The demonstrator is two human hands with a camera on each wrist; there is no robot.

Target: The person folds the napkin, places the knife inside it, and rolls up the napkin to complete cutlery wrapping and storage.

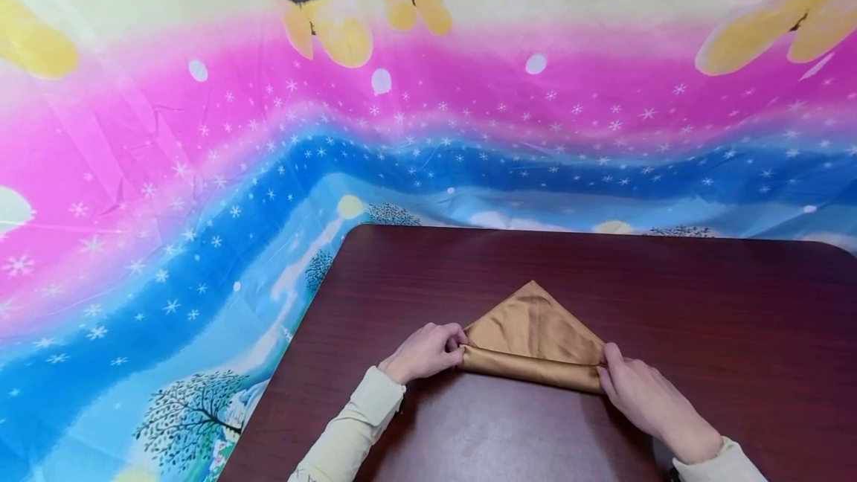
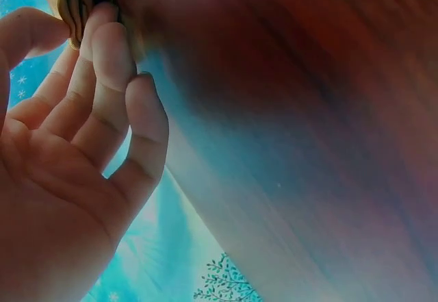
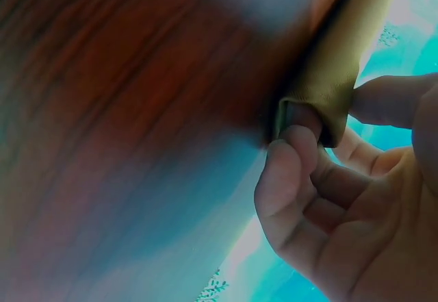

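Note:
A gold-brown satin cloth [image 1: 535, 322] lies on the dark table, its near edge rolled into a tube and its far part a flat triangle pointing away. My left hand [image 1: 428, 352] pinches the left end of the roll between thumb and fingers. At the right end, my right hand [image 1: 643, 396] grips the roll, thumb on one side. The left wrist view shows the coiled layers of the roll's end [image 2: 82, 7] at the fingertips. In the right wrist view, fingers reach into the open end of the rolled cloth [image 3: 335, 76].
The reddish-brown wooden table [image 1: 723, 303] has rounded far corners and a glossy reflection near its front. Behind and to the left hangs a printed curtain [image 1: 469, 110] in pink and blue, touching or close to the table's far edge.

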